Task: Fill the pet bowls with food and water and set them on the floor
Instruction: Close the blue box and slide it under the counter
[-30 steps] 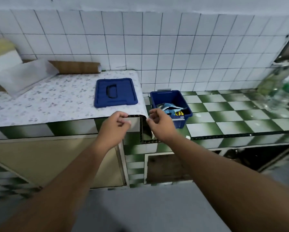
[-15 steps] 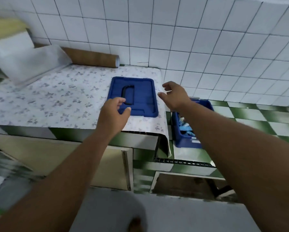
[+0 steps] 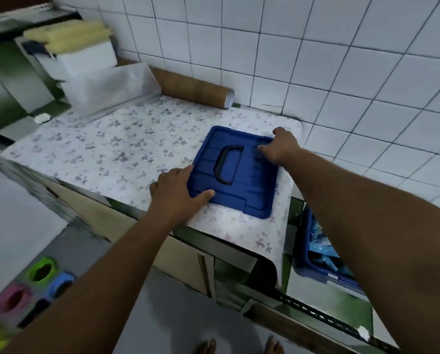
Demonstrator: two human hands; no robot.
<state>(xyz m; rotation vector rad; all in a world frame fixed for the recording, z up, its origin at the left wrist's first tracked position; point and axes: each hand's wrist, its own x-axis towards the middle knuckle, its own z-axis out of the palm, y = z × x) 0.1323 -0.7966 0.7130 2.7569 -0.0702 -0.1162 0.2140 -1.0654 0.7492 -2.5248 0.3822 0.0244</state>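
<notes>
1. Head view: we look down on a blue lid (image 3: 249, 185) lying flat on the flower-patterned cover (image 3: 106, 149) of the counter, its dark handle (image 3: 222, 166) facing up.
2. Our left hand (image 3: 174, 194) clasps the lid's near-left corner, with the thumb pressed on top and the fingers along the left rim.
3. Our right hand (image 3: 281, 149) clasps the far-right corner, fingers curled over the rim. The two hands are well apart, at opposite corners.
4. A blue bin (image 3: 303, 254) stands uncovered on the lower counter (image 3: 315, 292) at the right, under our right forearm, with blue packets (image 3: 321, 249) inside.
5. On the floor at lower left a green bowl (image 3: 42, 271), a blue bowl (image 3: 60, 283) and a pink bowl (image 3: 12, 298) sit close together. They are blurred, and we cannot tell their contents.
6. A cardboard tube (image 3: 193, 89) lies against the tiled wall.
</notes>
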